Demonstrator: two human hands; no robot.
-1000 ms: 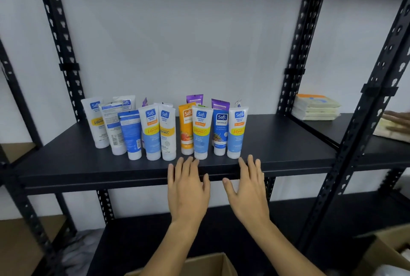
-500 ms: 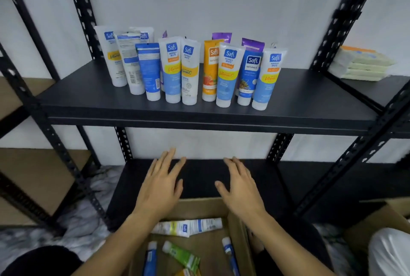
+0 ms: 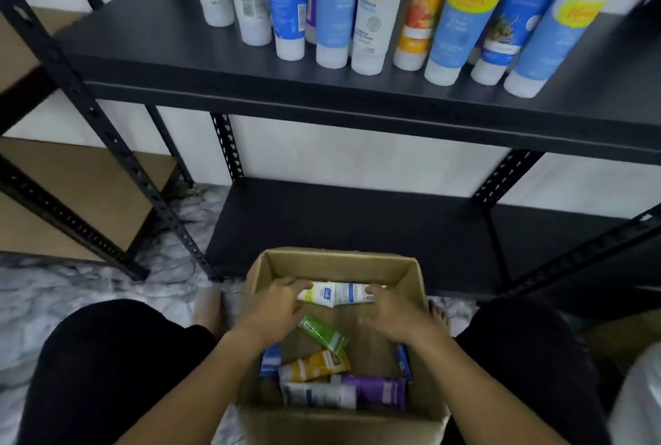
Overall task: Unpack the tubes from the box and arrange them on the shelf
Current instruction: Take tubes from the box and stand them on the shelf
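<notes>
An open cardboard box [image 3: 339,259] stands on the floor between my knees. A white tube [image 3: 339,294] with a blue label lies across its far end. My left hand [image 3: 275,308] grips that tube's left end and my right hand [image 3: 397,316] closes over its right end. Below my hands lie a green tube [image 3: 322,332], an orange tube [image 3: 314,366], a purple tube [image 3: 372,389], another white tube [image 3: 318,396] and two blue ones at the sides. A row of several tubes [image 3: 372,15] stands cap-down on the black shelf [image 3: 179,62] above.
A lower black shelf [image 3: 357,223] sits just beyond the box. Perforated black uprights [image 3: 89,112] run down at the left, with brown shelf boards [image 3: 71,180] behind them. The floor is marbled grey. My bare feet flank the box. Someone in white [image 3: 640,398] is at the right edge.
My view has tipped down from the shelf to the box. Both hands dropped from the shelf edge into the box and closed on the white tube at its far end.
</notes>
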